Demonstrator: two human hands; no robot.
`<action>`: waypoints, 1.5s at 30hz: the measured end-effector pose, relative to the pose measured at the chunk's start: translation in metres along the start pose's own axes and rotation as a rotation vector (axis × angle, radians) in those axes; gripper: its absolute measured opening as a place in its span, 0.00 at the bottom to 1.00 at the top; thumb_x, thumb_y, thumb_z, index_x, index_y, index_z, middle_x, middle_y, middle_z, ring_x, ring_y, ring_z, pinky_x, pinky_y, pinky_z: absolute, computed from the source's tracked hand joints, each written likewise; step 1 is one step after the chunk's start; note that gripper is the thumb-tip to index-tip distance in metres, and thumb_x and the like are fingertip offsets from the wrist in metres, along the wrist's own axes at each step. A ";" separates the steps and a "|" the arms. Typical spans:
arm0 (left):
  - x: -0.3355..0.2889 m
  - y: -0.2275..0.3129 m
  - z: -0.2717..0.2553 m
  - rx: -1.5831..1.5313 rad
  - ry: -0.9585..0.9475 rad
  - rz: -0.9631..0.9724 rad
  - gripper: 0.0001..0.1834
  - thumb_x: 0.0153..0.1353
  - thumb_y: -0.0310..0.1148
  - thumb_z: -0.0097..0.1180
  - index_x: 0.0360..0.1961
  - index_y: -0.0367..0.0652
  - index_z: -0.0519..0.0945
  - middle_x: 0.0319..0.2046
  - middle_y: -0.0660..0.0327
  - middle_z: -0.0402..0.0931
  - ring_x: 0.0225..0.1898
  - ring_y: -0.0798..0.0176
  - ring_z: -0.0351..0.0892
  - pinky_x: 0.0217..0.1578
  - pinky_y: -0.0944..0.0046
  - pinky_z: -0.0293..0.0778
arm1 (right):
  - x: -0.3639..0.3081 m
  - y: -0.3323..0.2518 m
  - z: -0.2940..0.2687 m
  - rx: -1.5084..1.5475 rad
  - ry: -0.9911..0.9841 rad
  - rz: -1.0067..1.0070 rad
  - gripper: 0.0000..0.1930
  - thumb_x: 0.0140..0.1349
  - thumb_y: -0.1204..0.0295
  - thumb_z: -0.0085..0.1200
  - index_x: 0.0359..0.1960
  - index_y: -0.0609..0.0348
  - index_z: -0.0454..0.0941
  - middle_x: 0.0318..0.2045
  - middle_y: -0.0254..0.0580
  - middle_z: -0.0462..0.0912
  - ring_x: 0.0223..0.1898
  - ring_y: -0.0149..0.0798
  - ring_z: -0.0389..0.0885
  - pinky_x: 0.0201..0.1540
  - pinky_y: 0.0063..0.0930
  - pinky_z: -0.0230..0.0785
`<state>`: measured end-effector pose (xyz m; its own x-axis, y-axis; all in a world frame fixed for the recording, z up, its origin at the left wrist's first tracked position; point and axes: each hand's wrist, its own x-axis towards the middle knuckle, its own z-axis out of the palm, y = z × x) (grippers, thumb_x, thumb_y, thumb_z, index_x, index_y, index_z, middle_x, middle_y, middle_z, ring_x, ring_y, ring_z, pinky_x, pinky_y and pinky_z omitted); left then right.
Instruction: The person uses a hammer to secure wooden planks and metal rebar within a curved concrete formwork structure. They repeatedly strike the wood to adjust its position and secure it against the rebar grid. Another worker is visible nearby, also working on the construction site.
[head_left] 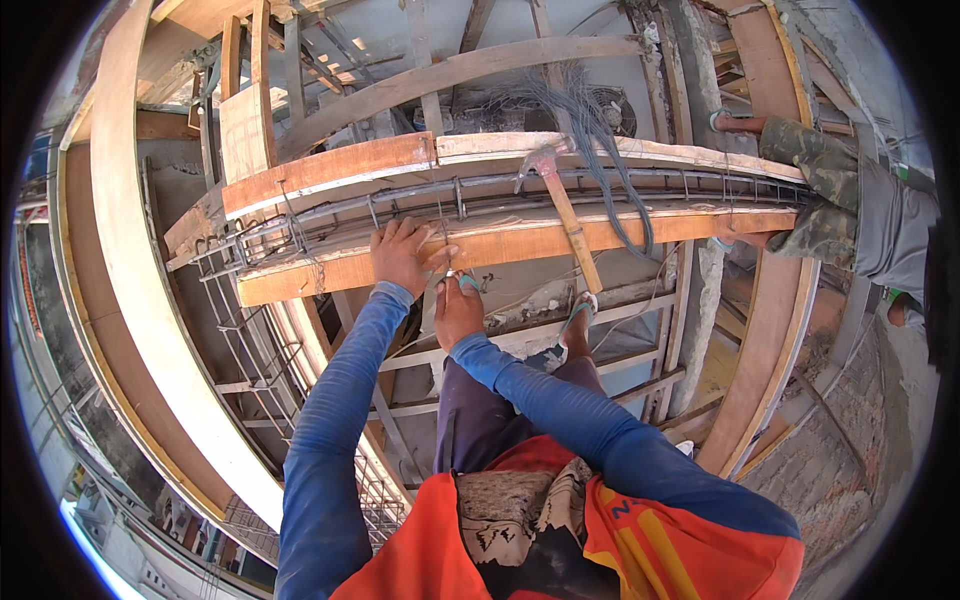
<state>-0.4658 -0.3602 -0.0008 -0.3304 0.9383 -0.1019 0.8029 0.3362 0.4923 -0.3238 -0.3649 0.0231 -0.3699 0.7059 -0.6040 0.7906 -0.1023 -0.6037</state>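
My left hand [403, 256] rests on the top edge of the near wooden form board [540, 240], fingers spread, thumb side close to a thin upright tie wire [443, 232]. Below that board edge, my right hand [460, 312] is closed around pliers with teal grips [467, 283]. Their small metal tip points up at the wire, but I cannot tell whether it grips it. Between the near board and the far board [330, 176] runs a cage of steel reinforcing bars [380, 205]. A claw hammer [568, 220] lies across the form, its wooden handle hanging over the near side.
A bundle of grey tie wire [597, 130] drapes over the form right of centre. Another person [850, 200] in camouflage trousers is at the right end. A long pale plank [130, 230] runs down the left. Timber framing and gaps lie below my sandalled foot [578, 325].
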 end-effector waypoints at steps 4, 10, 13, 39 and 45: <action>0.002 0.001 0.002 0.047 -0.036 -0.035 0.28 0.58 0.62 0.61 0.49 0.55 0.86 0.45 0.62 0.78 0.51 0.54 0.72 0.53 0.52 0.63 | 0.012 -0.027 -0.007 -0.063 -0.236 0.235 0.17 0.75 0.63 0.40 0.48 0.66 0.72 0.45 0.61 0.79 0.50 0.54 0.79 0.55 0.41 0.71; 0.005 -0.002 0.007 0.023 -0.092 -0.091 0.23 0.55 0.56 0.66 0.46 0.55 0.87 0.43 0.63 0.78 0.51 0.53 0.72 0.52 0.51 0.63 | 0.078 0.029 0.010 0.123 -0.406 0.192 0.15 0.75 0.61 0.41 0.44 0.57 0.77 0.28 0.37 0.81 0.29 0.42 0.80 0.39 0.36 0.75; 0.001 -0.009 0.010 0.018 -0.060 -0.041 0.23 0.54 0.55 0.68 0.45 0.55 0.87 0.42 0.63 0.77 0.51 0.53 0.72 0.52 0.51 0.63 | 0.084 0.020 -0.056 0.396 -0.507 0.227 0.18 0.75 0.60 0.41 0.37 0.58 0.80 0.26 0.42 0.82 0.28 0.43 0.81 0.36 0.37 0.76; -0.012 -0.027 -0.003 -0.291 0.011 0.040 0.16 0.70 0.40 0.49 0.53 0.50 0.82 0.46 0.60 0.80 0.50 0.51 0.73 0.54 0.50 0.63 | 0.019 0.025 -0.039 -0.352 -0.162 -0.050 0.19 0.73 0.59 0.42 0.50 0.62 0.76 0.35 0.67 0.83 0.41 0.65 0.83 0.49 0.56 0.73; -0.019 -0.027 -0.003 -0.439 0.108 0.043 0.20 0.62 0.35 0.53 0.54 0.41 0.75 0.45 0.51 0.78 0.49 0.44 0.72 0.58 0.49 0.63 | 0.048 -0.021 -0.032 -0.568 -0.425 -0.117 0.19 0.69 0.59 0.46 0.43 0.62 0.81 0.35 0.69 0.83 0.41 0.65 0.82 0.47 0.54 0.73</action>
<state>-0.4822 -0.3876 -0.0093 -0.3699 0.9291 0.0055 0.5378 0.2093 0.8166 -0.3433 -0.3065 0.0234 -0.5345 0.3444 -0.7718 0.8232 0.4191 -0.3830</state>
